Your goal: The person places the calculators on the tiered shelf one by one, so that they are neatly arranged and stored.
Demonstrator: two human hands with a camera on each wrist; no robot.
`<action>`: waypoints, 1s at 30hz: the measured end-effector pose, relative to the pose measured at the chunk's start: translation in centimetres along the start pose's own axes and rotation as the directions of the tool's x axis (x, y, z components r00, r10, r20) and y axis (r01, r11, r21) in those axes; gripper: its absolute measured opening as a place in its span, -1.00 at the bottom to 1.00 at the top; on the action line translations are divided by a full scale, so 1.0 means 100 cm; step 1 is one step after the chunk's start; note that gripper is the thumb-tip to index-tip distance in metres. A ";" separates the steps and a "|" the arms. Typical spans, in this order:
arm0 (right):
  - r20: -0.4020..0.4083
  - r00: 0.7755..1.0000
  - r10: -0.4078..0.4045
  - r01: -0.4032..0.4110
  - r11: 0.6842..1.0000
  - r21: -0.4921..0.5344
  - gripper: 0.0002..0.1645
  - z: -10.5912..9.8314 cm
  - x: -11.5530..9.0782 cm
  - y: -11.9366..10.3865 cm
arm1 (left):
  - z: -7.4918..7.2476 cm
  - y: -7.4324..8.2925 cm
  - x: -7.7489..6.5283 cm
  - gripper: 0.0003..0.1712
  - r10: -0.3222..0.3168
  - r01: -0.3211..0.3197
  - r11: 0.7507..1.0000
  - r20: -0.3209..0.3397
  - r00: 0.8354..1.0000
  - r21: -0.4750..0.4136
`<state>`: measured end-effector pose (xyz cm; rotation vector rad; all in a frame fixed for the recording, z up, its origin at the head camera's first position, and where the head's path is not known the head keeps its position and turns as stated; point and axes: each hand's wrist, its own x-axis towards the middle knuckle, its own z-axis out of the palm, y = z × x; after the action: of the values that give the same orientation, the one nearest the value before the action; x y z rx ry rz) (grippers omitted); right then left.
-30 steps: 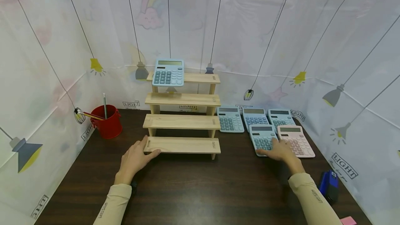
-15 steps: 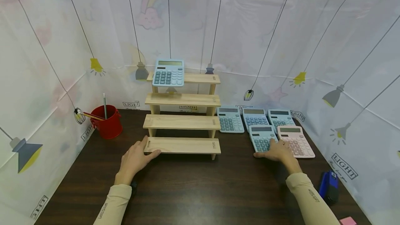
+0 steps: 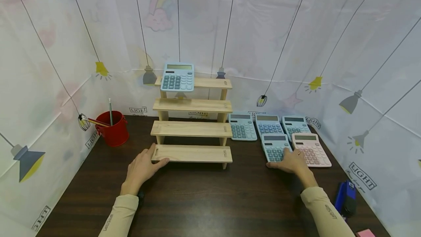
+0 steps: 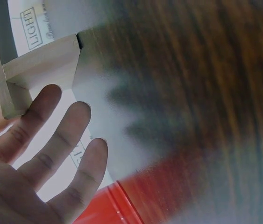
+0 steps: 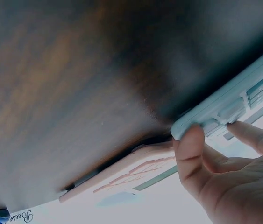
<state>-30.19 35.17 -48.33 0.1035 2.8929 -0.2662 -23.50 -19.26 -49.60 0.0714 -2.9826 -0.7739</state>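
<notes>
My left hand (image 3: 142,167) rests at the left end of the lowest step of the wooden tiered shelf (image 3: 192,153), thumb at the front edge. Its other fingers (image 4: 59,133) are fairly straight and spread in the left wrist view. My right hand (image 3: 291,162) pinches a light blue calculator (image 3: 275,147) near its lower right corner. The thumb (image 5: 190,144) lies against the near edge, and another finger reaches over the keys. Beside that hand lies a pink calculator (image 3: 311,149). Another light blue calculator (image 3: 177,77) leans on the top step's left part.
Behind the held calculator are several blue calculators, among them one by the shelf (image 3: 242,127) and one at the back right (image 3: 295,124). A red bucket (image 3: 113,131) with pencils stands at left. A dark blue object (image 3: 345,198) and a pink piece (image 3: 365,233) lie at right.
My right thumb has slid slightly left along the calculator's near edge, and the calculator has shifted slightly toward me. The left hand keeps its place on the shelf.
</notes>
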 end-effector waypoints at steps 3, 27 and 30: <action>0.010 1.000 0.000 0.000 1.000 0.009 0.61 0.001 -0.002 -0.001 | 0.000 0.000 0.000 0.17 0.002 -0.002 1.000 -0.001 1.000 0.002; -0.114 0.990 -0.083 0.087 0.996 0.028 0.54 -0.013 -0.021 -0.023 | 0.000 0.000 0.001 0.20 -0.009 0.009 1.000 0.027 1.000 0.000; -0.125 0.988 -0.088 0.092 0.995 0.028 0.53 -0.020 -0.024 -0.030 | 0.000 0.000 0.001 0.20 -0.009 0.009 1.000 0.031 0.999 0.003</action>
<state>-28.62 32.47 -45.34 -0.0058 3.0215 -0.3357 -23.58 -19.27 -49.62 0.0738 -3.0143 -0.7787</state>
